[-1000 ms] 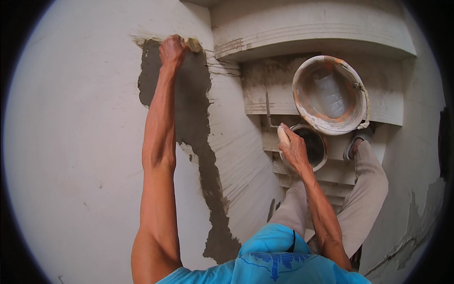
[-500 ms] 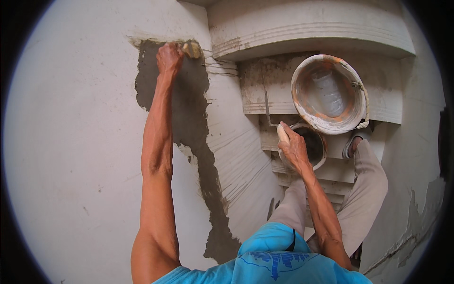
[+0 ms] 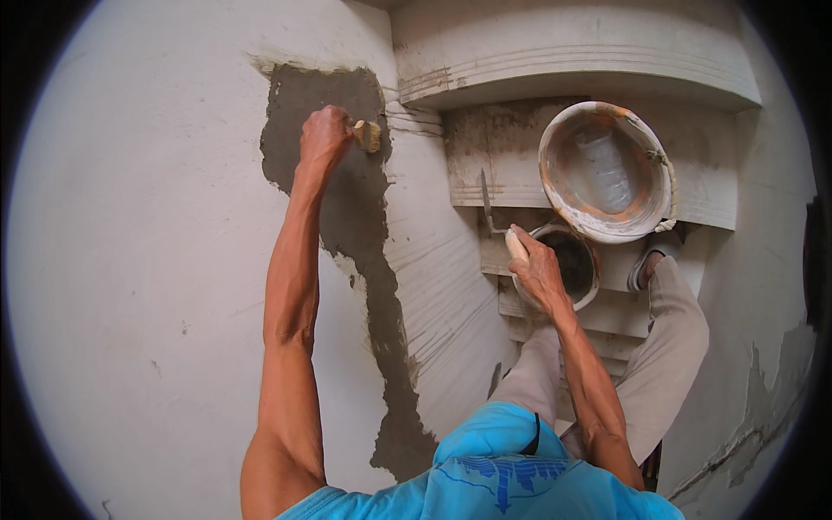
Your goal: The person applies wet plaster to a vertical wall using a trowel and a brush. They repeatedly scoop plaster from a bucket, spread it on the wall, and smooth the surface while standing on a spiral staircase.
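Observation:
My left hand (image 3: pixel 326 137) is closed round the handle of a brush (image 3: pixel 369 136) with pale yellowish bristles. The brush lies against a dark grey patch of wet mortar (image 3: pixel 347 208) on the white wall (image 3: pixel 156 225). That patch is broad at the top and narrows to a ragged strip running down toward me. In my right hand (image 3: pixel 539 269) is a trowel (image 3: pixel 487 198), gripped by its pale wooden handle with the thin blade pointing up and away. Just beside that hand, and partly behind it, stands a small bucket (image 3: pixel 592 276) with a dark inside.
A larger, stained bucket (image 3: pixel 548 178) with a rope handle holds cloudy water and a clear plastic object (image 3: pixel 604 169). Pale curved stair steps (image 3: pixel 589 65) rise ahead, and my shoe (image 3: pixel 648 264) is on a step at the right. Plaster is peeling from the right wall (image 3: pixel 763 390).
My left hand and the brush have moved down the mortar patch, toward me and slightly right. My right hand holds the trowel in nearly the same place.

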